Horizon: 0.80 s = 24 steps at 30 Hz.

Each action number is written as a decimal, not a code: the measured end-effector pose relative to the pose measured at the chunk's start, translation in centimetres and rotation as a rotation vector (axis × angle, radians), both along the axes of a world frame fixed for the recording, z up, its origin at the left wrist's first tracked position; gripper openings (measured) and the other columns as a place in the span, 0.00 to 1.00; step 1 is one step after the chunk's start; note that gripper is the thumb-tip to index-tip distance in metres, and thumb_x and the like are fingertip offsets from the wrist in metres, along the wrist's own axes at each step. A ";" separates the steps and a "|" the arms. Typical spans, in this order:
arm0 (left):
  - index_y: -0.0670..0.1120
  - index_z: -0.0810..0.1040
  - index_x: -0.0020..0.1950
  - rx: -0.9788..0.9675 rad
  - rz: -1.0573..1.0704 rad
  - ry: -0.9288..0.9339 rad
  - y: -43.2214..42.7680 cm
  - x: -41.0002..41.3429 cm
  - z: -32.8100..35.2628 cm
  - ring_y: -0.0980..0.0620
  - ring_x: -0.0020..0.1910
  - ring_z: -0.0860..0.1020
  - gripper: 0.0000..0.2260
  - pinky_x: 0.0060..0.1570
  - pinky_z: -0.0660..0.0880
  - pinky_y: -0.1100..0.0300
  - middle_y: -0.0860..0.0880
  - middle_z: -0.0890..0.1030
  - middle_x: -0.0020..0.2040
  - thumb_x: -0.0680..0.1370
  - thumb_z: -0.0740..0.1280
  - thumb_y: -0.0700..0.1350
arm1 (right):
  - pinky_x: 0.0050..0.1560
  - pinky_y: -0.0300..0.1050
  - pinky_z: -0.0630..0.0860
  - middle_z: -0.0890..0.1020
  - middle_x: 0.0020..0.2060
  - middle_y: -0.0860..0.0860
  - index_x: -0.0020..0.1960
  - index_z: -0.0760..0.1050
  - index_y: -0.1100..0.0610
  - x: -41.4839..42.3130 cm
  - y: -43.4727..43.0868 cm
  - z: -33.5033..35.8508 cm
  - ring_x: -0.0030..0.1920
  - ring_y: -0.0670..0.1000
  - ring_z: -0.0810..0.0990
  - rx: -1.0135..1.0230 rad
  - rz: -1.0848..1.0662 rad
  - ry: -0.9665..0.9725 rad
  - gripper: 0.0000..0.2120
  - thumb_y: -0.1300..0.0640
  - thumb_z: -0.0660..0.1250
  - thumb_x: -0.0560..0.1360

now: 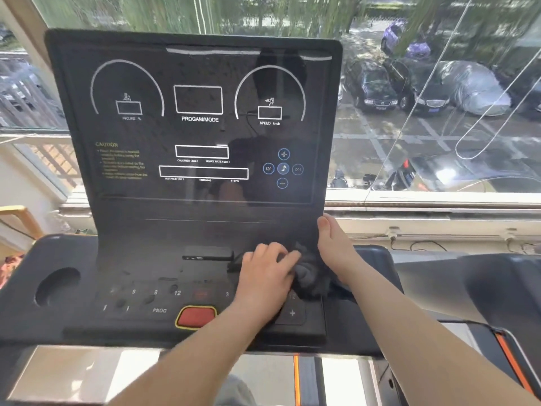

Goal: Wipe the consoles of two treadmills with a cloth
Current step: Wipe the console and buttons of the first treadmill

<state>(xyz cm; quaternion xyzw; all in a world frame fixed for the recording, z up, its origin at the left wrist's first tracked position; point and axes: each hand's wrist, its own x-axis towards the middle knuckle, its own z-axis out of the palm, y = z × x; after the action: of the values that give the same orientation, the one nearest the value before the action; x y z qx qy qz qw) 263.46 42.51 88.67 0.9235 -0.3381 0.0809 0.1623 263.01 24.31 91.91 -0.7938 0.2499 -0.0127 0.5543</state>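
Note:
A black treadmill console (190,127) fills the middle of the head view, its upright display panel printed with dials and boxes. Below it lies a button deck with a red stop button (195,317). My left hand (268,276) presses a dark crumpled cloth (310,276) onto the right part of that deck. My right hand (333,241) rests at the panel's lower right edge, thumb on the front face, and touches the cloth's right side. A second treadmill (474,276) shows at the right, partly out of frame.
A round cup holder (57,285) sits in the deck's left wing. Behind the console is a large window (424,98) onto parked cars, with a sill and cables (415,244) along it. The treadmill belt (295,376) with an orange stripe lies below.

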 end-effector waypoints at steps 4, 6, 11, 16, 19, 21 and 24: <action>0.53 0.80 0.60 -0.103 -0.014 0.059 -0.5 -5.6 -0.7 0.45 0.44 0.76 0.15 0.39 0.73 0.52 0.51 0.78 0.49 0.74 0.68 0.51 | 0.76 0.56 0.66 0.76 0.69 0.50 0.74 0.70 0.54 0.0 0.1 0.2 0.70 0.52 0.72 -0.040 0.004 0.020 0.25 0.42 0.47 0.87; 0.52 0.81 0.58 -0.081 -0.232 0.053 0.6 -6.9 -1.0 0.45 0.41 0.75 0.15 0.36 0.71 0.53 0.51 0.78 0.47 0.73 0.66 0.52 | 0.74 0.53 0.66 0.76 0.63 0.48 0.69 0.72 0.54 -0.1 -0.1 0.1 0.64 0.50 0.72 -0.051 0.015 0.016 0.22 0.43 0.47 0.87; 0.55 0.79 0.64 0.049 -0.193 -0.015 1.8 -0.3 -0.1 0.45 0.49 0.76 0.15 0.45 0.73 0.51 0.51 0.79 0.53 0.78 0.64 0.53 | 0.73 0.51 0.64 0.75 0.65 0.50 0.71 0.71 0.56 0.0 0.0 0.1 0.66 0.51 0.71 -0.084 0.011 0.012 0.23 0.44 0.47 0.87; 0.55 0.78 0.64 0.014 0.135 0.049 0.4 -3.8 -0.2 0.44 0.51 0.76 0.18 0.44 0.73 0.48 0.50 0.78 0.54 0.74 0.70 0.51 | 0.68 0.47 0.64 0.75 0.66 0.51 0.72 0.70 0.56 -0.1 0.2 0.3 0.68 0.53 0.71 -0.064 0.009 0.037 0.24 0.44 0.46 0.88; 0.56 0.77 0.64 -0.045 -0.074 0.061 1.4 -8.1 -1.0 0.45 0.46 0.75 0.18 0.40 0.72 0.51 0.52 0.78 0.52 0.74 0.67 0.52 | 0.64 0.48 0.65 0.73 0.58 0.49 0.62 0.68 0.51 -0.1 0.0 -0.2 0.59 0.51 0.70 -0.064 0.010 0.038 0.16 0.44 0.46 0.87; 0.57 0.77 0.64 -0.014 -0.222 0.044 2.3 -8.2 -1.1 0.46 0.45 0.74 0.18 0.38 0.72 0.53 0.53 0.77 0.52 0.74 0.65 0.53 | 0.63 0.48 0.64 0.73 0.57 0.49 0.63 0.69 0.51 -0.2 -0.1 -0.4 0.58 0.52 0.70 -0.064 0.006 0.040 0.17 0.45 0.46 0.87; 0.57 0.77 0.65 0.054 -0.136 0.032 2.5 -4.3 -0.7 0.45 0.48 0.76 0.17 0.41 0.74 0.52 0.52 0.78 0.53 0.76 0.63 0.54 | 0.67 0.53 0.66 0.75 0.60 0.50 0.65 0.69 0.51 -0.1 0.2 -0.3 0.62 0.54 0.71 -0.079 -0.008 0.040 0.19 0.42 0.46 0.87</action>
<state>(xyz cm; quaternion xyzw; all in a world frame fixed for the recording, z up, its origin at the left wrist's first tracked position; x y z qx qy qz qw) 259.18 45.00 88.00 0.9035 -0.3997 0.0459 0.1478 262.87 24.48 91.60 -0.8142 0.2633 -0.0087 0.5174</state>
